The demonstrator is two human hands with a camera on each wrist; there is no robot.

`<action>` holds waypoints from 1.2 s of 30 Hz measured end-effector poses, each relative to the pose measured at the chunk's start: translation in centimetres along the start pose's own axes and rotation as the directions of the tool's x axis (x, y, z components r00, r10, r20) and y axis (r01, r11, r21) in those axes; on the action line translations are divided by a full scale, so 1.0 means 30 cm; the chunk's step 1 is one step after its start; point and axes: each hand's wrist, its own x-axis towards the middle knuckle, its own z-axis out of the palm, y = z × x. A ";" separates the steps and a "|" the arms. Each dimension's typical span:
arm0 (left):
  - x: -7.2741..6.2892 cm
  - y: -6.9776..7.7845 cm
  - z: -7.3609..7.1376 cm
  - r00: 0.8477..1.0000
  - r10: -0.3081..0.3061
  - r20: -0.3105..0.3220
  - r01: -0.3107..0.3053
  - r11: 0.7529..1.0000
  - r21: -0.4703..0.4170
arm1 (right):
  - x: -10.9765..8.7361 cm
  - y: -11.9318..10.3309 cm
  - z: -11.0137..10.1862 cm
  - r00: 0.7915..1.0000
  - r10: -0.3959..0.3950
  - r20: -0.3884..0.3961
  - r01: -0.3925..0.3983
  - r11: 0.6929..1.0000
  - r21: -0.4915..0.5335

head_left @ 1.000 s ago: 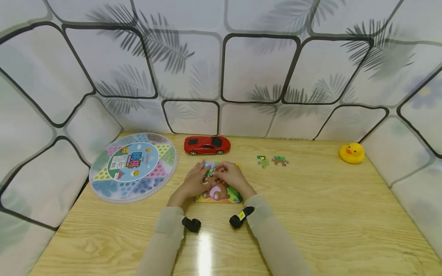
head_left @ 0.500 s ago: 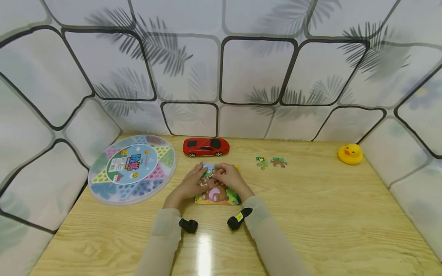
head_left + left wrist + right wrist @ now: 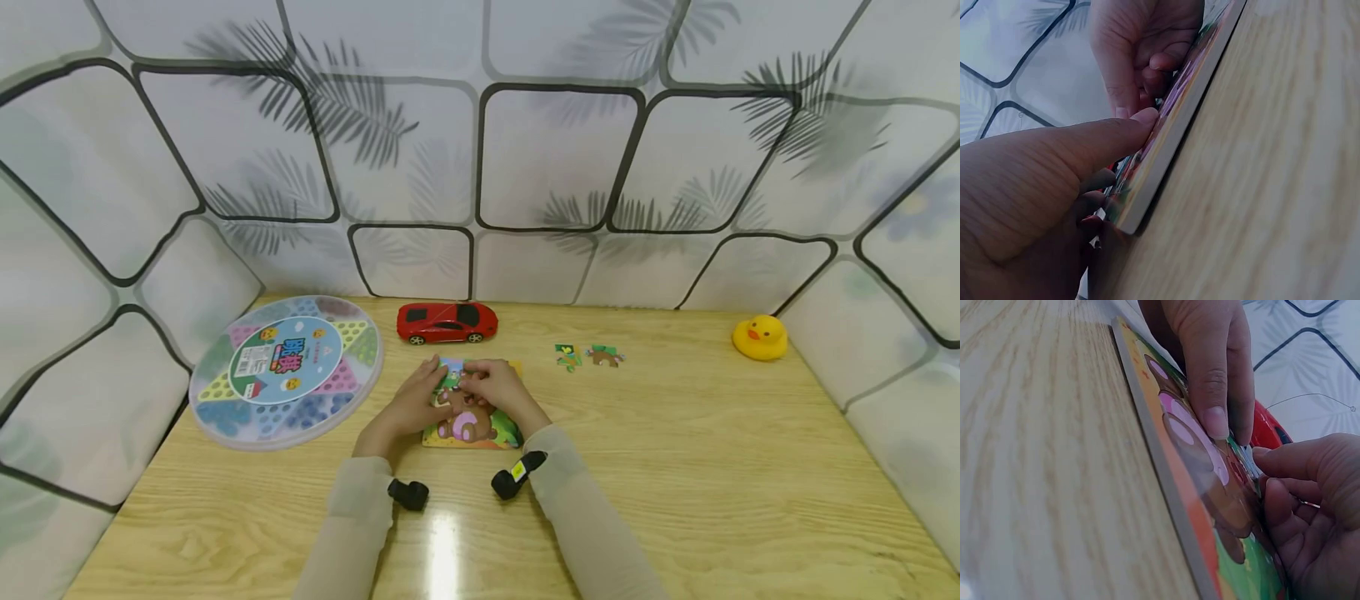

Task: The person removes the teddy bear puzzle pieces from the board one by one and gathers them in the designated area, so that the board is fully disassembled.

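Observation:
A bear jigsaw puzzle [image 3: 467,427] in a thin board lies flat on the table, between both hands. My left hand [image 3: 411,406] rests along its left side with fingers extended, and its thumb [image 3: 1116,136] lies on the picture. From the right, my right hand [image 3: 504,387] reaches over the upper part, thumb and curled fingers [image 3: 1277,499] pinching at a puzzle piece by the bear's head. The fingers mostly hide that piece. Two loose pieces lie apart to the right: a green and yellow piece [image 3: 567,357] and a brown and green piece [image 3: 604,356].
A red toy car [image 3: 447,323] stands just behind the puzzle. A round Chinese checkers set [image 3: 288,371] lies at the left, and a yellow rubber duck [image 3: 760,337] sits at the far right. Patterned padded walls [image 3: 562,158] enclose the wooden table [image 3: 712,467].
The right hand's fingers shift slightly over the bear's head, and the left hand stays on the puzzle's left side. The head view tilts up a little. Both loose pieces stay put.

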 end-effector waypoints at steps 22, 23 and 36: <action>-0.010 -0.020 -0.004 1.000 0.011 0.009 -0.010 0.998 -0.065 | -0.006 -0.009 0.013 0.999 0.032 -0.036 -0.029 0.996 0.087; -0.010 -0.020 -0.003 1.000 0.011 0.008 -0.011 0.998 -0.064 | -0.006 -0.009 0.013 0.999 0.030 -0.040 -0.026 0.996 0.088; -0.005 -0.020 -0.001 1.000 -0.022 0.011 0.022 0.998 -0.064 | -0.008 -0.006 0.009 0.996 0.049 -0.081 -0.032 0.979 0.199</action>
